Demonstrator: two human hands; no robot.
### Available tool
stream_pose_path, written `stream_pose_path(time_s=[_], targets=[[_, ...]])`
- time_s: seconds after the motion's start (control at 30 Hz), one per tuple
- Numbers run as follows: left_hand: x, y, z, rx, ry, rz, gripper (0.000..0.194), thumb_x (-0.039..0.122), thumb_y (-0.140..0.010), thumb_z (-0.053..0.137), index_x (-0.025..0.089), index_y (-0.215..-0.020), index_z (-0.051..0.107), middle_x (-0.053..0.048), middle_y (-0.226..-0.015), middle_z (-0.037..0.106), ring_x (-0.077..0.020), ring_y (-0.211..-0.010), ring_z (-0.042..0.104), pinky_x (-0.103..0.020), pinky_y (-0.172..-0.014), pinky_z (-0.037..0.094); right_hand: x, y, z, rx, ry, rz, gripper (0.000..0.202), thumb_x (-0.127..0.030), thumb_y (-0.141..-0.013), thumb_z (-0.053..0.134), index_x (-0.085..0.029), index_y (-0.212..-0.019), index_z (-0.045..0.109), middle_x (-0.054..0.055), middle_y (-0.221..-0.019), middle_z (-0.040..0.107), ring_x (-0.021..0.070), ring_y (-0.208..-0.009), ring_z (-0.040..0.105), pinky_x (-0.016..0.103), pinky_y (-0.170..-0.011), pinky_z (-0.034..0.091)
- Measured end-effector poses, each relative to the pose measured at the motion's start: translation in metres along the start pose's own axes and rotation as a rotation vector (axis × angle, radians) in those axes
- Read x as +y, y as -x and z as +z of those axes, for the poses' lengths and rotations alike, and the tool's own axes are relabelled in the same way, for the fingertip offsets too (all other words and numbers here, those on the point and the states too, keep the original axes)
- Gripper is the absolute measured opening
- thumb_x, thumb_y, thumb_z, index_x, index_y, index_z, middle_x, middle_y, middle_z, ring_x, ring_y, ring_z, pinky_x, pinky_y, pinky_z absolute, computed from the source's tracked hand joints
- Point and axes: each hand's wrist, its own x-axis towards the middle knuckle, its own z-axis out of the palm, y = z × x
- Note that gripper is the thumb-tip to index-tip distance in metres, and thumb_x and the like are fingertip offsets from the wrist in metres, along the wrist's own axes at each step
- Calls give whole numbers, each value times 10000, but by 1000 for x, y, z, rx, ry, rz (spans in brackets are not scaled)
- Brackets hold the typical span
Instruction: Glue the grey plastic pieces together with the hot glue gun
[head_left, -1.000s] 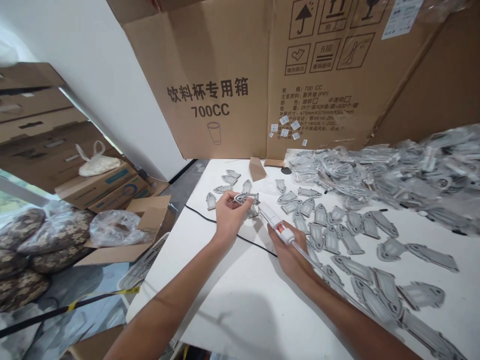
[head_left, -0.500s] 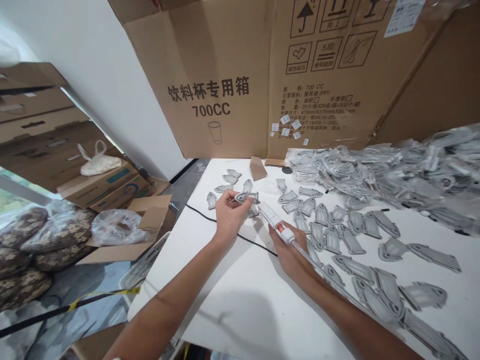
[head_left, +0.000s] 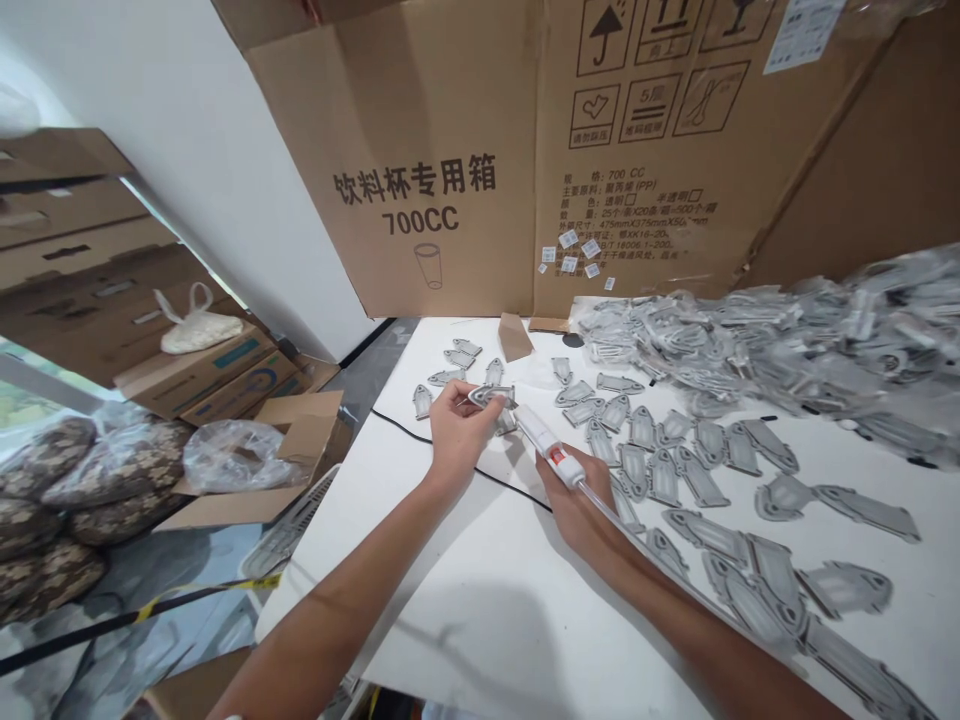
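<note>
Pinched between the thumb and fingers of my left hand (head_left: 459, 432) is a small grey pointed plastic part (head_left: 489, 395), held just above the table. My right hand (head_left: 576, 492) is wrapped round a white glue gun (head_left: 543, 436) with a long translucent glue stick (head_left: 600, 503) running out of its back along my forearm. The gun's nozzle is close to the right end of the part; whether they touch I cannot tell. Several similar grey parts (head_left: 664, 478) lie on the white table (head_left: 480, 610) around both hands.
A large heap of bagged grey parts (head_left: 675, 335) covers the table's back right. Behind stands a big cardboard box (head_left: 420, 120). A black cable (head_left: 405, 428) crosses the table under my hands. Left on the floor are an open carton (head_left: 300, 440) and patterned bags (head_left: 45, 480).
Almost nothing differs. The whole view has shifted very slightly, and both hands keep the same hold on the grey part and the glue gun.
</note>
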Motion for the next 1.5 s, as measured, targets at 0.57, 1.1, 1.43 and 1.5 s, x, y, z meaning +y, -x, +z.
stream_pose_path(time_s=[0.57,1.1,1.43,1.5], targets=[[-2,-1,-1,-5,8,5,383,326,-665,911,208,-769,562,11,-706,668,-125,-609,600,-219,-526,419,2,0,0,-12,-25,12,387,-372,-920,603,-246,-653,353,-71,-576,348,126,-566,299,280,-520,238],[-3,-2,0,-3,12,35,378,315,-667,907,193,-783,569,16,-720,671,-117,-628,613,-217,-570,451,4,-1,-1,-25,-23,33,381,-351,-922,602,-243,-662,345,-71,-587,362,129,-582,322,281,-543,254],[-7,-7,-3,-40,15,32,380,324,-674,917,188,-826,597,2,-744,694,-129,-677,638,-222,-607,482,-8,-3,-4,2,53,186,383,-481,-880,604,-252,-622,437,-59,-533,386,148,-544,377,293,-546,323],[-8,-9,-4,-58,-12,82,362,322,-689,909,188,-852,615,-10,-793,710,-142,-736,665,-240,-672,515,-13,-5,-7,4,78,218,379,-519,-868,592,-242,-620,520,-30,-542,472,169,-557,444,304,-554,350]])
